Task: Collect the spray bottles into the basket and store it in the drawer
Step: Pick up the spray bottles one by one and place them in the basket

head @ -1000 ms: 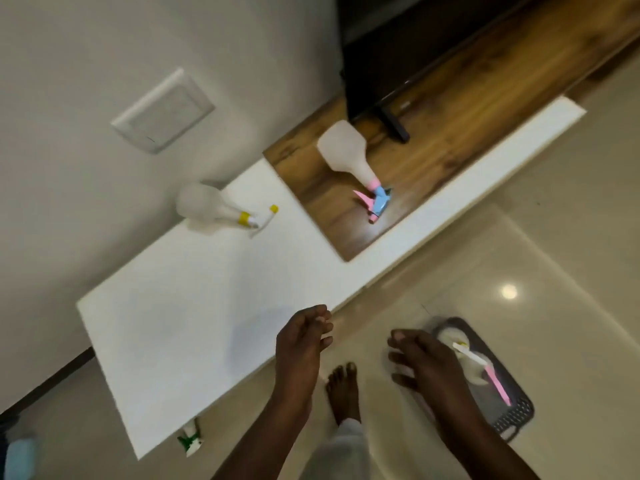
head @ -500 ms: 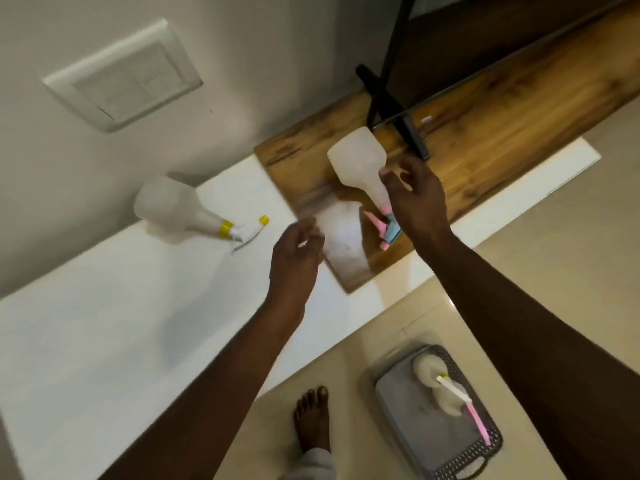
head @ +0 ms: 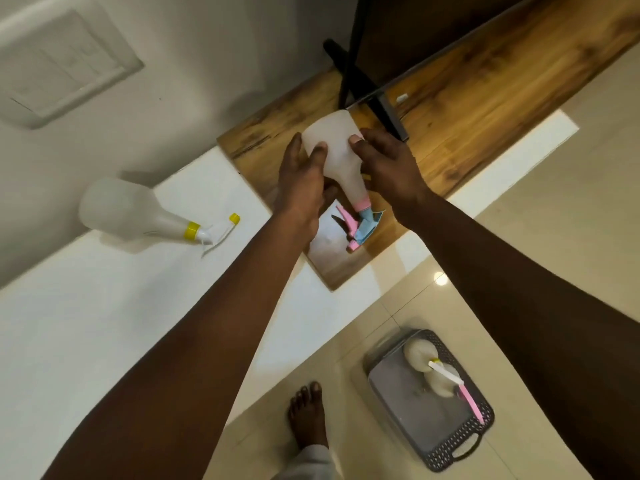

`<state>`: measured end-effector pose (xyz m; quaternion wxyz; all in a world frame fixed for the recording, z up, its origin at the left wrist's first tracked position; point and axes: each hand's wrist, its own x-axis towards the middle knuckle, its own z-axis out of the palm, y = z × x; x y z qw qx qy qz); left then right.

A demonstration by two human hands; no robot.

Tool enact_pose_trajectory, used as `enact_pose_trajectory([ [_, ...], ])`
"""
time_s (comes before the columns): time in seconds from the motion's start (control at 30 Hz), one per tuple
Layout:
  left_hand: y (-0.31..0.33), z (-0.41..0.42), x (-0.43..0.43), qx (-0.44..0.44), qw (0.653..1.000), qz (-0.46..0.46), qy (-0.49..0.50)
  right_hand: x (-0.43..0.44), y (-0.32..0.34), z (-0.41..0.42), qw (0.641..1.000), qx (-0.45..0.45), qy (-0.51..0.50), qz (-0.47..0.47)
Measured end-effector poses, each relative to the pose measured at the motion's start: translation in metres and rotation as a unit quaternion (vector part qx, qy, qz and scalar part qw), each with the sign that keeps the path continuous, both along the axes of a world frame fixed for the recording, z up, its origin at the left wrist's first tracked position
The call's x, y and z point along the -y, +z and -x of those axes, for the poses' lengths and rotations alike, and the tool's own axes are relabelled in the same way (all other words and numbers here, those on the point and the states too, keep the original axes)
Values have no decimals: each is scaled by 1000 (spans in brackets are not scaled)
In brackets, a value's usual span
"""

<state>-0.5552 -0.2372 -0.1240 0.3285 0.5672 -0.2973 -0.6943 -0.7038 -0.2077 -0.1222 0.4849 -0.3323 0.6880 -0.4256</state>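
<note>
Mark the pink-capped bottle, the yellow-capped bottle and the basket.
pink-capped bottle (head: pixel 337 157), head view, on its white body between the hands
yellow-capped bottle (head: pixel 121 211), head view, on its body
basket (head: pixel 446 457), head view, on its near rim

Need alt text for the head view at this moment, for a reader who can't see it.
Both hands, left and right, clasp a white spray bottle with a pink-and-blue trigger over a wooden shelf. A yellow-capped bottle lies on the white counter; on the floor, a grey basket holds two bottles.
</note>
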Motion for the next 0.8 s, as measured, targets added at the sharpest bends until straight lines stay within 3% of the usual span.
enact_pose_trajectory([
  [0.2, 27, -1, -65, 11, 999, 15, -32, -81, 33, 2, 997, 52, -55, -12],
  [0.33, 45, 12, -143, -9, 998, 8, -65, -166, 50, 11, 993, 51, -99, -32],
  [0.43, 46, 28, -204, 23, 994, -9, -104, -237, 52, 21, 988, 38, -132, -64],
  [0.8, -41, 65, -384, 187, 934, -152, -265, -457, -29, 33, 918, 163, -285, -223],
])
